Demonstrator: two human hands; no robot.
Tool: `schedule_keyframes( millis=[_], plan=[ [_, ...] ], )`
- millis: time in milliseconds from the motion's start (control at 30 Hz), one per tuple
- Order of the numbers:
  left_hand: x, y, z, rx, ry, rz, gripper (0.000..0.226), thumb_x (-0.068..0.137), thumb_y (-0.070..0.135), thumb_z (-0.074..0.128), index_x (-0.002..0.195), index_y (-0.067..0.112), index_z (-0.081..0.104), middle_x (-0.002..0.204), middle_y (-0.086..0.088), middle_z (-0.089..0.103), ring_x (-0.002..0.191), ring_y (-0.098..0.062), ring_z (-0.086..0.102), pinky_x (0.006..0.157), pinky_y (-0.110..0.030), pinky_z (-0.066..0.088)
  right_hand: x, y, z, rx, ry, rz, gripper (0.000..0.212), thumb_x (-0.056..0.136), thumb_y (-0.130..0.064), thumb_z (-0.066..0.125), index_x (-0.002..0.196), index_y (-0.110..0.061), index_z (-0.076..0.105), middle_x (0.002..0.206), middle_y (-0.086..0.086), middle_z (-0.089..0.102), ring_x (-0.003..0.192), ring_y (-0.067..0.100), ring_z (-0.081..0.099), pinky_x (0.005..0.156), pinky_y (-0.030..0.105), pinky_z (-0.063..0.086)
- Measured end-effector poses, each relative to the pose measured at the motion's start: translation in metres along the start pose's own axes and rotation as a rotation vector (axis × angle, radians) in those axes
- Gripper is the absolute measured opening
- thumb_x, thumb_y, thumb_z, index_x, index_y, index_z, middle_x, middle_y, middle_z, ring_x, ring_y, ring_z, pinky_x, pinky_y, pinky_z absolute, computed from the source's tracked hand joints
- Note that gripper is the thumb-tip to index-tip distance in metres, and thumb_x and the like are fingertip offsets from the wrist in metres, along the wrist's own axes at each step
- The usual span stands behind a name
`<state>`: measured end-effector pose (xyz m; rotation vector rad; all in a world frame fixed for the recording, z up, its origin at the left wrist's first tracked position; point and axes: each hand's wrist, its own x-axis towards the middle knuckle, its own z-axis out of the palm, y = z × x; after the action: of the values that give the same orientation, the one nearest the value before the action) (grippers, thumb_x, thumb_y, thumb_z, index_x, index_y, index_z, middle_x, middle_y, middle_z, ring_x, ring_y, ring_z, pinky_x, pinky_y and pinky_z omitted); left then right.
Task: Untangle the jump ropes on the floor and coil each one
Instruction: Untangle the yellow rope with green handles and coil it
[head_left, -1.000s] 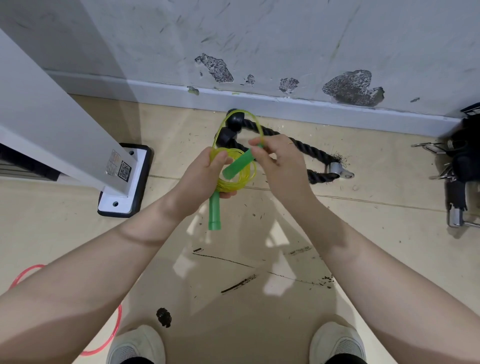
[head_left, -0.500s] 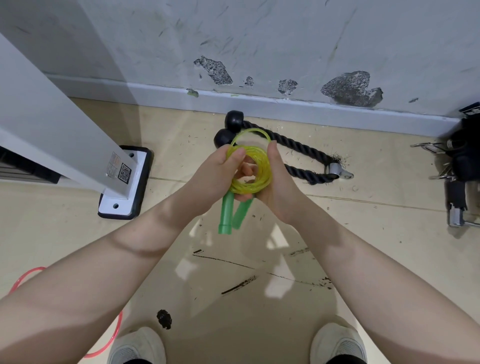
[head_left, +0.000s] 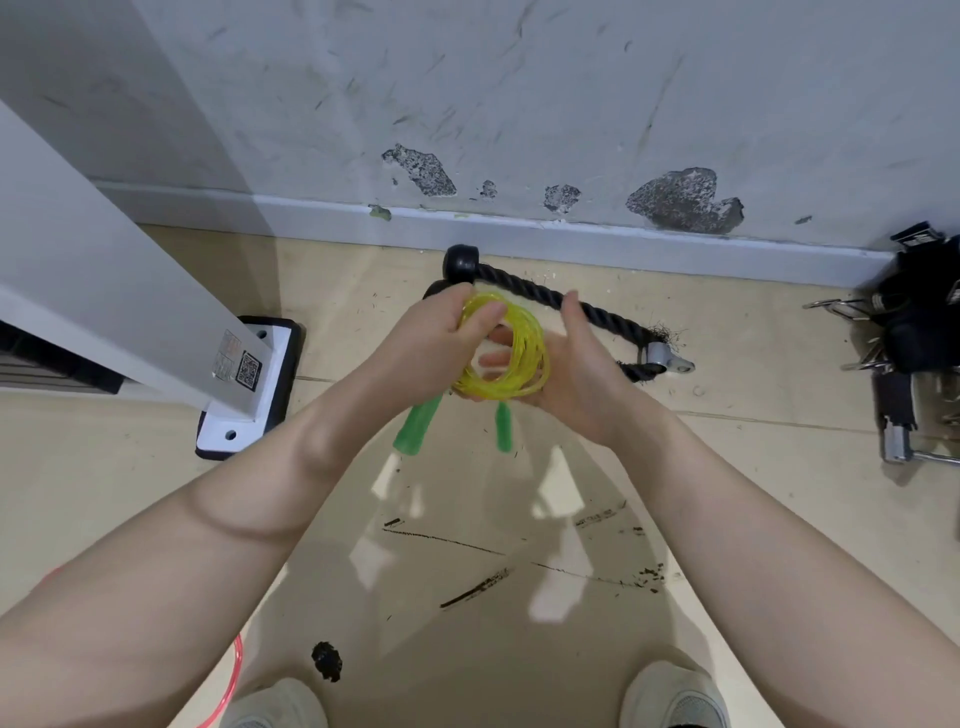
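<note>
Left grip (head_left: 431, 348) curled round a yellow coil of jump rope (head_left: 511, 353); right grip (head_left: 582, 374) wide, cupping the coil's far side. Two green handles (head_left: 418, 428) dangling just below. Beyond the grips, one black thick rope (head_left: 545, 291) lying on the floor by the wall (head_left: 519, 104). Left: a white post (head_left: 104, 291) on a bolted foot. Right: dark straps and clips (head_left: 914, 332). Near the feet, one pink rope (head_left: 231, 686). Beige, scuffed floor (head_left: 467, 597); two shoes (head_left: 675, 696).

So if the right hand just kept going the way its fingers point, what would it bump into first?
The right hand points away from the person, toward the wall. First in that line looks to be the black rope attachment lying on the floor just past its fingertips, though the hand may be held well above it.
</note>
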<state>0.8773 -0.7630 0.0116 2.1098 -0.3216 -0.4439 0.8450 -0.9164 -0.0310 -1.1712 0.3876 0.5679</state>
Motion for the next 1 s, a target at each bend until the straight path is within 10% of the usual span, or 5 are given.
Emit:
schedule_keyframes(
  millis=[200,367,633,767,1000],
  plan=[
    [0.023,0.052,-0.013,-0.118,0.153,0.025,0.030,0.094,0.040,0.046,0.079,0.017,0.056,0.073,0.001,0.064,0.071,-0.017,0.061,0.074,-0.036,0.049,-0.030,-0.097,0.017,-0.451,-0.050,-0.312,0.044,0.096,-0.038,0.044,0.108,0.002,0.059,0.096,0.013,0.063,0.085,0.024,0.059,0.084,0.034,0.047],
    [0.041,0.120,-0.039,-0.474,0.092,0.134,0.026,0.095,0.030,0.050,0.074,0.016,0.054,0.058,0.008,0.055,0.066,-0.014,0.053,0.070,-0.028,0.044,-0.065,-0.183,0.012,-0.879,0.228,-0.434,0.023,0.083,-0.011,0.065,0.106,-0.012,0.060,0.075,-0.003,0.056,0.068,0.011,0.052,0.056,0.007,0.039],
    [0.058,0.242,-0.078,-0.808,-0.267,0.189,0.032,0.098,0.022,0.033,0.068,0.014,0.039,0.039,0.008,0.033,0.040,-0.010,0.038,0.057,-0.025,0.037,-0.104,-0.294,0.015,-1.120,0.418,-0.366,0.022,0.079,-0.013,0.056,0.092,0.004,0.062,0.080,0.012,0.061,0.075,0.019,0.054,0.071,0.034,0.045],
    [0.054,0.328,-0.117,-0.747,-0.262,0.199,0.036,0.100,0.030,0.029,0.067,0.016,0.036,0.036,0.010,0.024,0.036,-0.010,0.027,0.058,-0.028,0.029,-0.152,-0.365,0.044,-1.013,0.547,-0.444,0.018,0.080,-0.011,0.045,0.086,-0.002,0.060,0.086,0.013,0.070,0.084,0.028,0.068,0.071,0.037,0.053],
    [0.012,0.499,-0.211,-0.811,-0.282,0.241,0.038,0.100,0.032,0.029,0.072,0.014,0.045,0.043,0.004,0.033,0.046,-0.013,0.039,0.057,-0.022,0.038,-0.305,-0.520,0.104,-0.834,0.264,-0.578,0.008,0.083,-0.002,0.061,0.085,-0.007,0.056,0.067,0.003,0.061,0.055,0.005,0.059,0.058,0.017,0.050]
  ],
)
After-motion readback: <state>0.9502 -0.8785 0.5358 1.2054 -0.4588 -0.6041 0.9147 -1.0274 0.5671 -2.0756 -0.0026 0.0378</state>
